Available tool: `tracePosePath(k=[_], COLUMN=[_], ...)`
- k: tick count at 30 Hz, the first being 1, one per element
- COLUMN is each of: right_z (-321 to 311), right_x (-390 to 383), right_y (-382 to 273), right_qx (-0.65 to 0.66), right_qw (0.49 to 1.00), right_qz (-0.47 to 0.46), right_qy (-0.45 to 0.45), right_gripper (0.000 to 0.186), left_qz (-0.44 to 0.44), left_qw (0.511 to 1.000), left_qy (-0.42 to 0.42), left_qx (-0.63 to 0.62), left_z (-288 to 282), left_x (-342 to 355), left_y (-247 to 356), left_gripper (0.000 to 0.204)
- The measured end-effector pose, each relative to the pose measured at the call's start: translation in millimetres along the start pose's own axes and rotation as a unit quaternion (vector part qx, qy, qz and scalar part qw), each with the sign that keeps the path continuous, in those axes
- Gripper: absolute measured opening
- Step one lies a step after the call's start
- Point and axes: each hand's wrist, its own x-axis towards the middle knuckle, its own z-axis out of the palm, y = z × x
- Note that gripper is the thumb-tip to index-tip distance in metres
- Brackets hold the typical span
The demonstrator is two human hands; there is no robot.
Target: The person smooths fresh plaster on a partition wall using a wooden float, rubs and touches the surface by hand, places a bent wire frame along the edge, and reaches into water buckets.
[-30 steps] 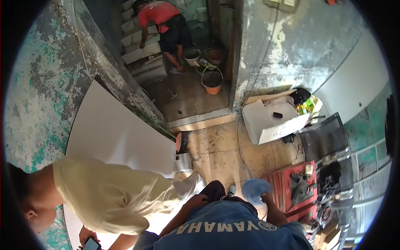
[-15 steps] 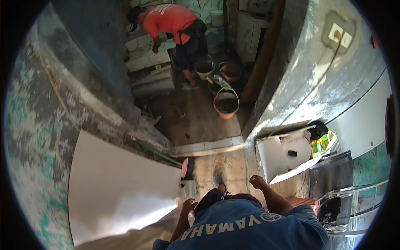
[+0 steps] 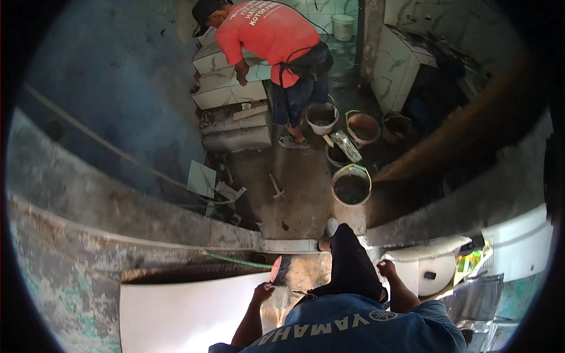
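My left hand (image 3: pixel 263 292) is at the lower centre, fingers curled, nearest the white panel (image 3: pixel 176 306). My right hand (image 3: pixel 386 269) hangs by my dark trouser leg, fingers curled, near a white carton (image 3: pixel 403 276). Whether either hand holds anything small is hidden. My leading foot is on the raised threshold (image 3: pixel 288 244). Beyond it are a bucket with a green handle (image 3: pixel 351 188), more buckets (image 3: pixel 322 122), a metal trowel (image 3: pixel 350 150) and a hammer (image 3: pixel 276 188) lying on the floor.
A co-worker in a red shirt (image 3: pixel 268 41) bends over tiled steps (image 3: pixel 229 88) at upper left. A tiled counter (image 3: pixel 394 73) stands at the right, a white pail (image 3: pixel 342 28) at the back. Walls frame both sides, and broken tiles (image 3: pixel 201 176) lie by the left one.
I have stepped forward to the doorway, so the red-shirted co-worker and buckets appear larger. The person in cream and the blue round item by my right hand have left view.
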Motion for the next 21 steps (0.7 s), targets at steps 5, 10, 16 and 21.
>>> tracePosePath(k=[5,10,16,21], right_z=[-18,-104,-182,-194], right_x=[85,130,122,113], right_y=[-71,-244,-379,-367], right_qx=[-0.044,-0.148,0.194,0.061], right_qw=[0.998,0.929,0.947,0.994], right_qz=[-0.013,-0.339,-0.254,-0.086], right_qy=[-0.042,0.002,0.018,-0.015], right_gripper=[0.03,0.028,0.022,0.037], left_qz=[0.076,0.232,0.216,0.252], left_qw=[0.987,0.883,0.969,0.953], left_qy=[-0.046,-0.129,0.042,-0.027], left_qx=[0.136,0.387,0.11,0.164], left_z=[-3,-77,-170,-189], left_x=[76,162,182,197], left_y=[81,219,414,520], left_gripper=[0.044,0.022,0.046,0.048])
